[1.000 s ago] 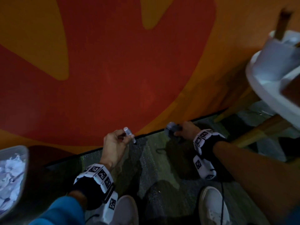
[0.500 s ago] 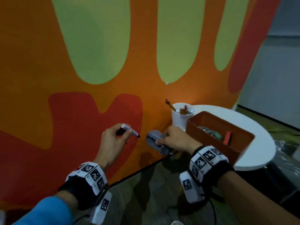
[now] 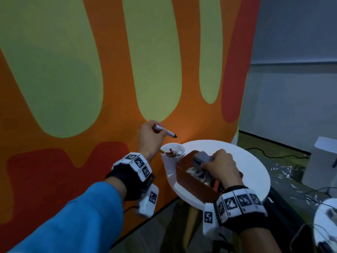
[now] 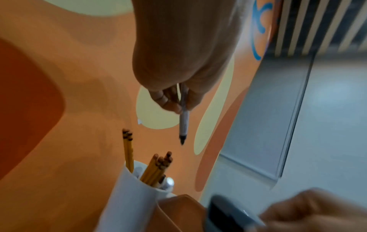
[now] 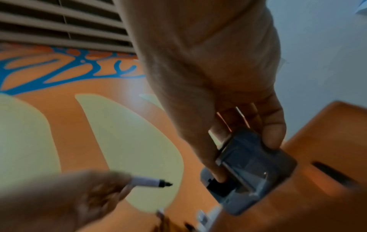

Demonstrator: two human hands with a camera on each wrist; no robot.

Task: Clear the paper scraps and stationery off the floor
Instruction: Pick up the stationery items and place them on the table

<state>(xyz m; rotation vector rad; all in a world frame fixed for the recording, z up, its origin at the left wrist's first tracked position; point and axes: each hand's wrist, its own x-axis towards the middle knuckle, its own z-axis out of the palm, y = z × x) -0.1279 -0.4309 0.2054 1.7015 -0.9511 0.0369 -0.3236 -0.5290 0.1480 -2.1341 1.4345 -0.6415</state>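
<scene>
Left grip (image 3: 149, 136) pinched mid-barrel on a light, stiff marker (image 3: 165, 131) at 11 o'clock above the white cup (image 3: 172, 157); right grip (image 3: 221, 165) clamped on a heavier, rigid grey hole punch (image 3: 201, 158) over the orange box (image 3: 193, 181) on the tabletop (image 3: 251, 172).

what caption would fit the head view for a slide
Left hand holds a marker above the white cup; right hand lowers a gray stapler into the brown box.
</scene>
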